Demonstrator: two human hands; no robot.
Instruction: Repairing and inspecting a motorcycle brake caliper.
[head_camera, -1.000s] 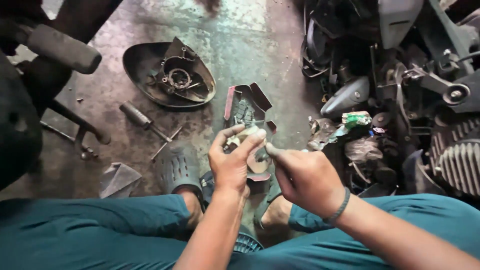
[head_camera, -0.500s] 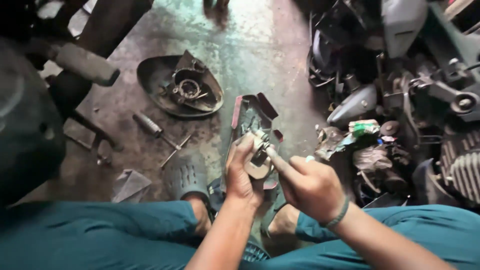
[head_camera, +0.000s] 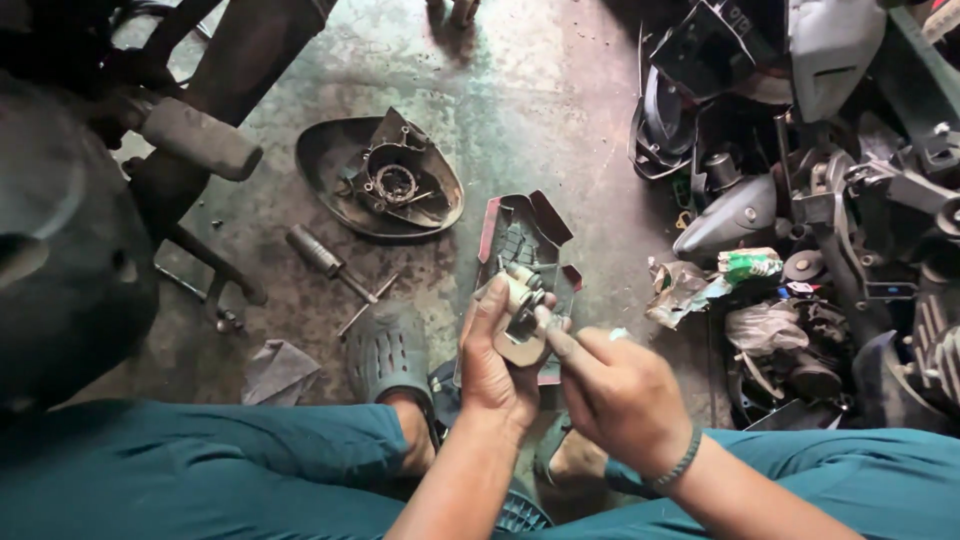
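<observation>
My left hand (head_camera: 495, 365) grips a small greasy metal part (head_camera: 520, 310) with a round body and a flat plate, held up over my knees. My right hand (head_camera: 615, 390) is closed beside it, its fingertips pressed on the part from the right, and it pinches something small that I cannot make out. Below the part, on the concrete floor, lies a dark red plastic cover piece (head_camera: 528, 240). A bracelet sits on my right wrist.
An oval black housing (head_camera: 380, 180) with a mechanism inside lies farther out on the floor. A screwdriver (head_camera: 325, 258) lies left of the red cover. A heap of engine parts and scooter panels (head_camera: 820, 230) fills the right. A motorcycle footpeg (head_camera: 195, 135) sticks out at left.
The view has shifted slightly, so my hands and the part sit a little to the right. The left fingers have turned the part a bit; the right hand stays on it.
</observation>
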